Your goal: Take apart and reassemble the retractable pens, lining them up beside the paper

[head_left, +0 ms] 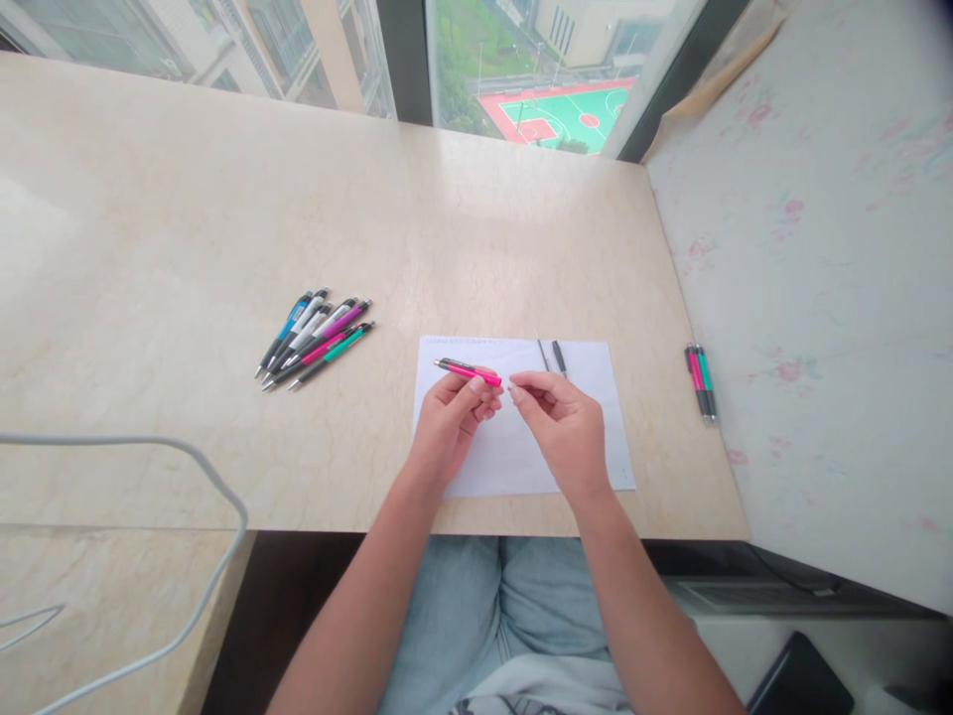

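My left hand (451, 422) is closed on a pink pen barrel (468, 371), held level over a white sheet of paper (513, 452). My right hand (560, 422) is right beside the barrel's open end, fingertips pinched together; what they pinch is too small to make out. Two small dark pen parts (552, 356) lie on the paper's far edge, just beyond my right hand.
A pile of several coloured pens (317, 338) lies to the left on the beige marble table (186, 248). Two pens, pink and green (701, 382), rest at the table's right edge against a flowered wall. A grey cable (201, 467) loops at the left. Windows stand beyond.
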Motion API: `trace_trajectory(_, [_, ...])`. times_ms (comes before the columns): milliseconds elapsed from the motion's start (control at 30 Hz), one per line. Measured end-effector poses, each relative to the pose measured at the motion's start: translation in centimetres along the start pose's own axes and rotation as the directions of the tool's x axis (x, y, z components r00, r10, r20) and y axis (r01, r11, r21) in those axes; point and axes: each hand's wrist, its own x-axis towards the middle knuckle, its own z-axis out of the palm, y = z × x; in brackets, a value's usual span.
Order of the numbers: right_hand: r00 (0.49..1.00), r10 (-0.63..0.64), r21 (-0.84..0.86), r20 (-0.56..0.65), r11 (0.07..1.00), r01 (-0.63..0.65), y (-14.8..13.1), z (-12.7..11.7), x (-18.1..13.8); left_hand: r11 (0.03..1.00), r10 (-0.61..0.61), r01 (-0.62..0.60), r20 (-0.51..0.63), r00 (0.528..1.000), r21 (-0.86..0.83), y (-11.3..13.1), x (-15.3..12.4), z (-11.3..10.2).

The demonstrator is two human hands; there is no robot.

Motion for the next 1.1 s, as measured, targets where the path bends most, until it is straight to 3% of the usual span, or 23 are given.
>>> trace_trajectory(533, [0.995, -0.091, -0.093, -0.051, 0.992, 0.086, -0.39, 0.67, 0.10, 1.000, -0.016, 0.016, 0.027, 0.999, -0.006, -0.06, -0.15, 0.05])
trace_trajectory(900, [0.995, -0.067, -0.062, -0.070, 0.996, 0.063, -0.31, 0.98, 0.15, 1.000, -0.007, 0.007, 0.024, 1.000, 0.013, -0.15, -0.15, 0.12])
trace_trajectory(1100, [0.992, -0.115, -0.053, -0.051, 0.992, 0.112, -0.52, 0.93, 0.16, 1.000, -0.005, 0.005, 0.040, 0.999, 0.000, -0.20, -0.08, -0.12])
